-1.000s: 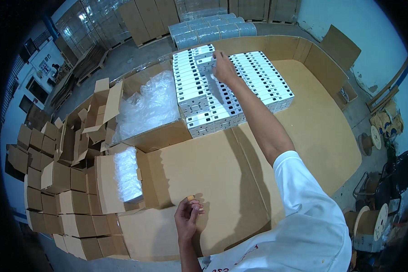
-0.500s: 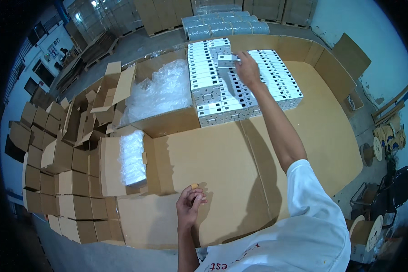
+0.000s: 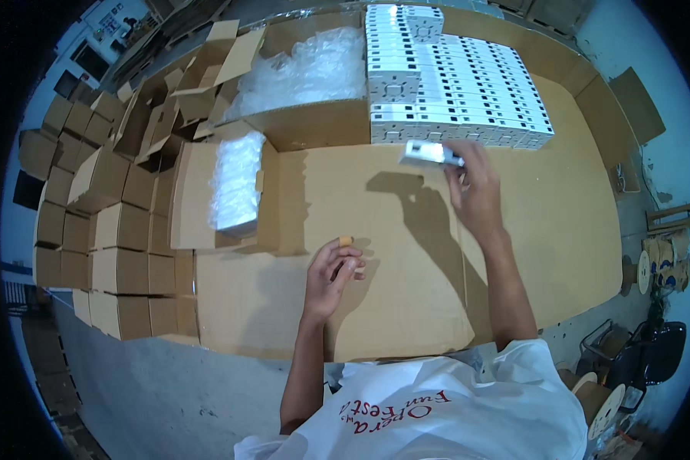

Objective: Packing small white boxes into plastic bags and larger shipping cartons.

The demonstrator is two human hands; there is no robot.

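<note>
The small white box (image 3: pixel 431 153) was held in the air above the cardboard sheet (image 3: pixel 560 230), just in front of the stack of white boxes (image 3: pixel 468 77). It lay roughly flat, tilted slightly, and cast a shadow on the cardboard below it. The right hand (image 3: pixel 477 188) gripped it by its right end, fingers closed on that end with the thumb side hidden from view; the arm reached forward from the lower edge of the picture.

The left hand (image 3: pixel 333 272) rested on the cardboard sheet nearer the body, well apart from the right hand. Its fingers were loosely curled and pinched a small tan piece (image 3: pixel 346 241) at the fingertips; what the piece was could not be told.

The stack of white boxes stood in tight rows at the far end of the sheet. To its left sat an open carton (image 3: pixel 314 115) filled with clear plastic wrapping (image 3: pixel 307 69). Closer in, on the left, a smaller open carton (image 3: pixel 207 222) held a bundle of clear plastic (image 3: pixel 234 180). Further left, many folded brown cartons (image 3: pixel 100 207) were stacked in rows at the table's edge. The person wore a white shirt (image 3: pixel 452 406) with red lettering.
</note>
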